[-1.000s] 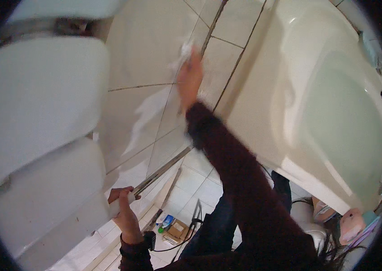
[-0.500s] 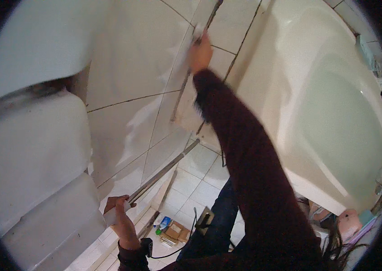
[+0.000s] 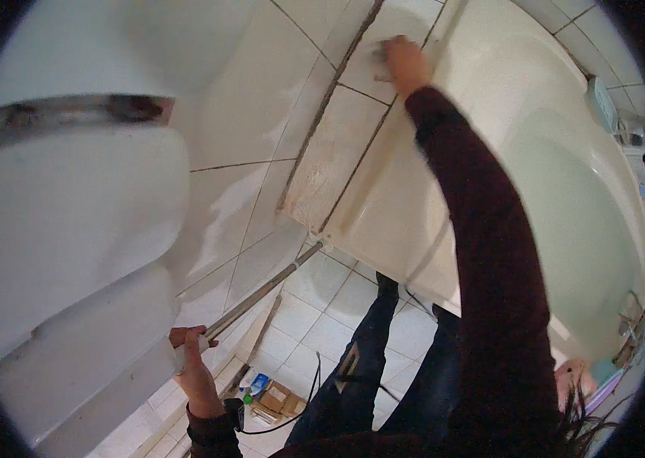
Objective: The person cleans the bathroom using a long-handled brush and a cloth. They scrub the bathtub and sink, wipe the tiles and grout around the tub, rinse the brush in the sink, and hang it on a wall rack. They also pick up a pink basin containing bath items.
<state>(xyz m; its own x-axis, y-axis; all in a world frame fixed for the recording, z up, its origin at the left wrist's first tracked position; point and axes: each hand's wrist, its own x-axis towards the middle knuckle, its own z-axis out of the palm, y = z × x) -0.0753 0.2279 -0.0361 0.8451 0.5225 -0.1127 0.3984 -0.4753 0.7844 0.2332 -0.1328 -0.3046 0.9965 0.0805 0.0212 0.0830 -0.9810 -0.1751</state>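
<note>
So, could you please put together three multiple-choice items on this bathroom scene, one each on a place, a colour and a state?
1. Where is the right hand?
A. on the tiled wall beside the bathtub
B. on the floor
C. inside the bathtub

2. What colour is the sleeve on the right arm?
A. white
B. dark red
C. yellow

3. What state is the left hand in?
A. open and flat
B. closed around the end of a metal rod
C. out of view

Answers:
1 A: the right hand presses on a tile just by the tub's edge.
2 B: the sleeve shows as dark maroon along the whole arm.
3 B: the fingers wrap the rod's lower end.
</note>
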